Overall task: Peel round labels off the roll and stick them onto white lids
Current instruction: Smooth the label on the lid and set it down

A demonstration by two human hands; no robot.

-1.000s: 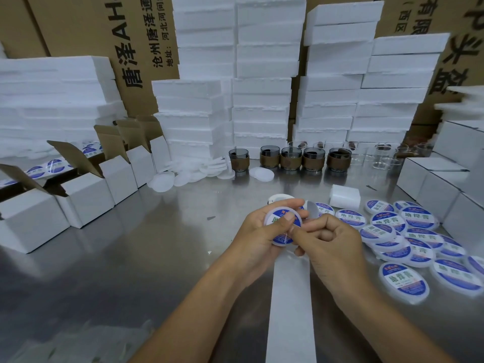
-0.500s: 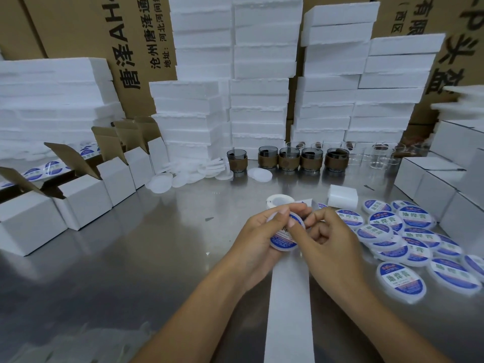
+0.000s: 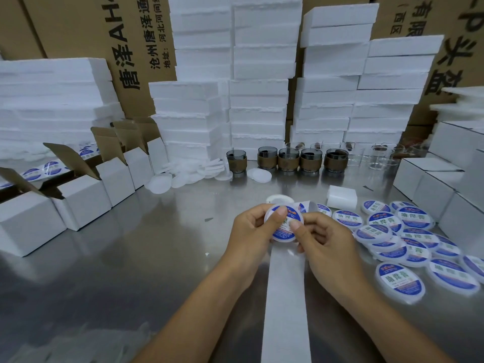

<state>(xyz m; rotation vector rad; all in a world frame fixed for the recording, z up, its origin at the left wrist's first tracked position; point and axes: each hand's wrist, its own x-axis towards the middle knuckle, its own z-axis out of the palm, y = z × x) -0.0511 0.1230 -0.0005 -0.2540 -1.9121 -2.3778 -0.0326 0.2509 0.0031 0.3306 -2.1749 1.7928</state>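
My left hand [image 3: 252,231] grips a white lid [image 3: 284,227] with a blue and white round label on it, thumb pressed across the label's top. The thumb of my right hand [image 3: 323,239] presses on the label's right side while its fingers curl behind the lid. The white backing strip [image 3: 285,297] of the label roll runs from under my hands toward me. Behind my hands lies the roll [image 3: 279,199], with a curl of strip carrying a label [image 3: 303,206]. Several labelled lids [image 3: 398,281] are spread on the steel table at the right.
Plain white lids [image 3: 183,176] lie heaped at the back left. Open white cartons [image 3: 83,203] line the left side, closed white boxes [image 3: 432,189] the right. Brown-sleeved glass cups [image 3: 288,158] and foam stacks [image 3: 258,106] stand at the back. A small white block [image 3: 341,196] lies nearby.
My right thumb has slid from the lid's top edge down onto the label's right side. My left thumb stays on the label. The lid is turned more toward me.
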